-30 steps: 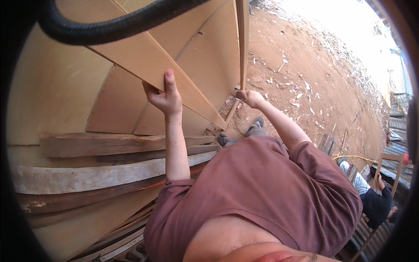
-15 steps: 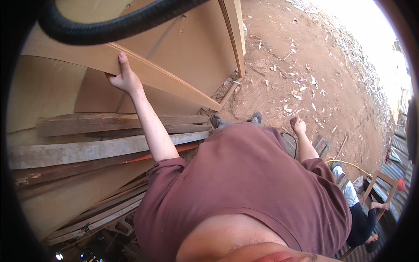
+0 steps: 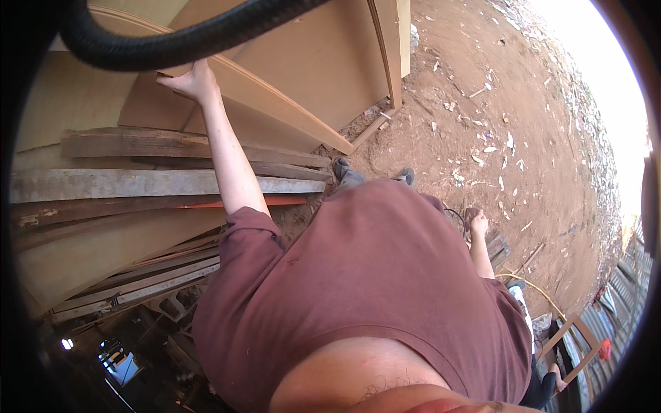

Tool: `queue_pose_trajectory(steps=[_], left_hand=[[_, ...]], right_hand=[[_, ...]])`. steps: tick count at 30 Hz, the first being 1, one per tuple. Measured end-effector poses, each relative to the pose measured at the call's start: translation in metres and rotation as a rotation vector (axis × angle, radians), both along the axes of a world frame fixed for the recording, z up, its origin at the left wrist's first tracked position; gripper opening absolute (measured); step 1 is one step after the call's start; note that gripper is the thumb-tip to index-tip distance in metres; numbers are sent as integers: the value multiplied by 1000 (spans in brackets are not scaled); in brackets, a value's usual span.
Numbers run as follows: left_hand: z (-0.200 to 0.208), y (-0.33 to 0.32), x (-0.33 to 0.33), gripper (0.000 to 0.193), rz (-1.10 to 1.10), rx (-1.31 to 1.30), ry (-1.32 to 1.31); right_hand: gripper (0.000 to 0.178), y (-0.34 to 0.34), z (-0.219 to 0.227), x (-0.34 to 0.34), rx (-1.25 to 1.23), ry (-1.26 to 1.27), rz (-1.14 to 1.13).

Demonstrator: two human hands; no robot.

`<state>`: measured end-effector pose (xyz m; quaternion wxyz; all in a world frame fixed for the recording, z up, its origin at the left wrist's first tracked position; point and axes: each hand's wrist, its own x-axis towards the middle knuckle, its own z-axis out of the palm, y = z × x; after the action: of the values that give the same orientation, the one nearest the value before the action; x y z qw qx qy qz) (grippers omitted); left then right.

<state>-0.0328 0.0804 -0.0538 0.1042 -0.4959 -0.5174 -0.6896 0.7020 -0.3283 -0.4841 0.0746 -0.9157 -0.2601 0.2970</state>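
Observation:
My left arm reaches forward to a light-brown wooden frame with flat panels behind it. My left hand is closed on the frame's rail, thumb over its top edge. A black ribbed tube crosses in front and hides part of the rail and the thumb tip. Down by my right side, my right hand is closed. A small brown patch shows at its fingers; I cannot make out what it is.
Weathered planks are stacked on the left, beside a pale board. Wood scraps litter the reddish dirt ground. At lower right a co-worker's hand holds a small wooden frame, near corrugated metal sheets.
The wooden frame and planks sit higher in the picture, and the ground has shifted rightward. My left hand keeps its hold on the rail. My right hand appears lower and slightly further right.

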Motion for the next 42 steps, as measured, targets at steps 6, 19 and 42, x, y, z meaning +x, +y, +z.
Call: queue_pose_trajectory(steps=[6,19,42], left_hand=[[2,6,-7,87,14,11,115],[2,8,5,86,-49,88,-28],[3,8,7,94,340,131,256]], right_hand=[[60,-7,-30,11,-16,52,131],[56,36,-47,43,19,78,147],[61,107,-24,8,-53,189,327]])
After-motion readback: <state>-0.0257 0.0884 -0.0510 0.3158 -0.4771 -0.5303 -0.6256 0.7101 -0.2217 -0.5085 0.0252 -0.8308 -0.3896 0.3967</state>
